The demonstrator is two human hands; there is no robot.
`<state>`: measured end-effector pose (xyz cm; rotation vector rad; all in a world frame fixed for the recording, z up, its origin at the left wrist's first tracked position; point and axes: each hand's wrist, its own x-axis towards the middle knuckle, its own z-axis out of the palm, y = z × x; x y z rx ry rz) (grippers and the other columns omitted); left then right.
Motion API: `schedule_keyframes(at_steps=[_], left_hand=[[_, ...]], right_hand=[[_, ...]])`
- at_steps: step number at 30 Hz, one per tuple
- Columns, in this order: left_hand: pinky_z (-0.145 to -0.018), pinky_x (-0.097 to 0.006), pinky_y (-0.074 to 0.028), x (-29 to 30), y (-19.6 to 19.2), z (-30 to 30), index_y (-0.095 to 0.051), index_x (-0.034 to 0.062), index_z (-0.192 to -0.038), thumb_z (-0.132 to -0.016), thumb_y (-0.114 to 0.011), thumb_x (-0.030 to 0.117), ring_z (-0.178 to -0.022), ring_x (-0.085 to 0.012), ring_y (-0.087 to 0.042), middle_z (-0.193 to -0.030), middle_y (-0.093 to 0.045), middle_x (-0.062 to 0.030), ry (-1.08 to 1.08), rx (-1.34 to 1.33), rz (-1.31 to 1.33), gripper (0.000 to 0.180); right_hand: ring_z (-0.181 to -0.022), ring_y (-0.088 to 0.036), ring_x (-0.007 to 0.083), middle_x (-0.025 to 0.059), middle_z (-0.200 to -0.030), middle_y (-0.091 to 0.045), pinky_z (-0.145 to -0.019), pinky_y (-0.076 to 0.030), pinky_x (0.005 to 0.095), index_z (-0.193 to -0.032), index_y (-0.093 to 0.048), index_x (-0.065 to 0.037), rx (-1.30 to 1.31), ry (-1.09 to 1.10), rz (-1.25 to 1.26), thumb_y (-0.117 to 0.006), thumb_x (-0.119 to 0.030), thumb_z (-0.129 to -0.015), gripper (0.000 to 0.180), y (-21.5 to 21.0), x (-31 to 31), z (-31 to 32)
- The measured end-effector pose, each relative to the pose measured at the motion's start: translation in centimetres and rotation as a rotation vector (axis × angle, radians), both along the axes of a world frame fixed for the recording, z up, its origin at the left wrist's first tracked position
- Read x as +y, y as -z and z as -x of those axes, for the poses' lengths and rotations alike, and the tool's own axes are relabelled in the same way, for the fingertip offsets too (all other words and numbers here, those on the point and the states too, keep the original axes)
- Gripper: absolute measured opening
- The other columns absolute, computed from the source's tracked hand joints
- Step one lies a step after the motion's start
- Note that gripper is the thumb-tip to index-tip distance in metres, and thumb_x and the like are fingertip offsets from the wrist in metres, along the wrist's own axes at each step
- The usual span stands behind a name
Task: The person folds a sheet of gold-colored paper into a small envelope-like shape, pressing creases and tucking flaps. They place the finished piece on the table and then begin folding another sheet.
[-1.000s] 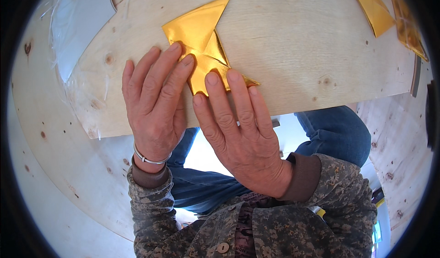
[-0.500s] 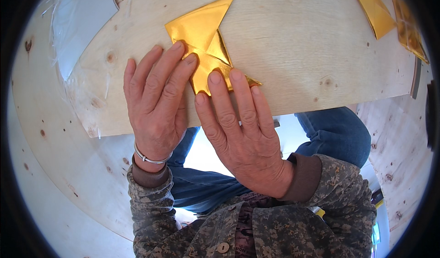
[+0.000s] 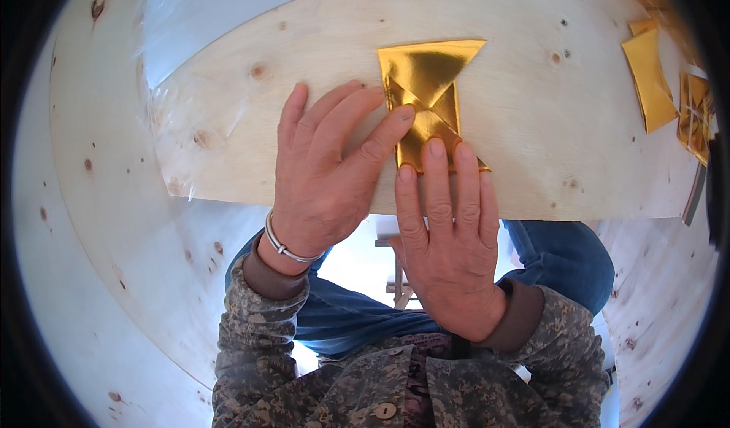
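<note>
A folded sheet of shiny gold foil paper (image 3: 430, 70) lies flat on the wooden board, with pointed flaps at its upper right and lower right corners. Creases cross near its middle. My left hand (image 3: 327, 158) rests at its left side, fingers spread, the index fingertip on the paper near the centre. My right hand (image 3: 452, 238) lies flat at the near edge, its fingertips pressing on the lower part of the foil. Neither hand grips it. The fingertips cover part of its near and left edges.
The pale wooden board (image 3: 540, 146) has a near edge above my knees. At the far left lies a white sheet (image 3: 213, 17) with clear plastic film round it. More folded gold pieces (image 3: 650, 78) sit at the far right. Blue jeans (image 3: 559, 264) show below the board.
In the picture, the gold paper and both hands have shifted right, and the paper sits straighter. The board, white sheet and far gold pieces appear shifted too, as the view has moved.
</note>
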<state>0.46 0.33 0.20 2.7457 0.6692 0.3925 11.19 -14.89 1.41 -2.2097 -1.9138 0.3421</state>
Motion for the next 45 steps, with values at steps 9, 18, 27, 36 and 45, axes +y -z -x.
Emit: schedule_keyframes(at_steps=[9,18,27,36,45], left_hand=[[-0.115,-0.052,-0.026,0.1,0.2,0.2,-0.069,0.0107,-0.125,-0.084,-0.062,0.012,-0.124,-0.0267,-0.054,-0.133,-0.060,-0.0063,0.032,-0.010,-0.014,0.041],[-0.116,-0.048,-0.028,0.0,-0.1,-0.1,-0.070,0.0116,-0.123,-0.085,-0.063,0.010,-0.124,-0.0250,-0.055,-0.137,-0.062,-0.0031,0.019,0.038,-0.066,0.039],[-0.115,-0.047,-0.029,-0.1,0.0,-0.4,-0.071,0.0151,-0.121,-0.081,-0.066,0.010,-0.123,-0.0228,-0.056,-0.134,-0.065,-0.0006,-0.009,0.028,-0.074,0.040],[-0.115,-0.044,-0.029,-0.2,-0.2,-0.5,-0.072,0.0157,-0.121,-0.085,-0.066,0.009,-0.124,-0.0225,-0.056,-0.133,-0.066,0.0001,-0.013,0.078,-0.096,0.038],[-0.116,-0.043,-0.027,-0.2,-0.3,-0.4,-0.072,0.0153,-0.122,-0.087,-0.064,0.012,-0.124,-0.0235,-0.056,-0.134,-0.066,-0.0016,-0.019,0.087,-0.083,0.036]], right_hand=[[-0.142,-0.040,0.0411,0.0221,-0.154,-0.041,-0.119,-0.028,0.0508,-0.147,-0.041,-0.003,-0.019,0.016,-0.043,-0.060,-0.024,-0.095,0.059,0.6,0.0,0.2],[-0.142,-0.040,0.0407,0.0214,-0.154,-0.042,-0.118,-0.029,0.0508,-0.147,-0.041,-0.003,-0.001,0.016,-0.043,-0.059,-0.024,-0.096,0.058,0.5,0.1,0.1],[-0.141,-0.042,0.0401,0.0207,-0.153,-0.044,-0.118,-0.030,0.0497,-0.146,-0.044,-0.001,-0.005,0.017,-0.029,-0.055,-0.022,-0.096,0.055,0.2,0.1,0.0],[-0.144,-0.039,0.0370,0.0183,-0.156,-0.040,-0.121,-0.026,0.0483,-0.149,-0.041,-0.003,-0.003,0.027,-0.078,-0.056,-0.023,-0.096,0.059,1.0,-0.2,0.0],[-0.146,-0.037,0.0369,0.0189,-0.158,-0.038,-0.123,-0.024,0.0473,-0.151,-0.038,-0.002,-0.035,-0.005,-0.055,-0.052,-0.026,-0.097,0.060,1.2,-0.3,-0.1]])
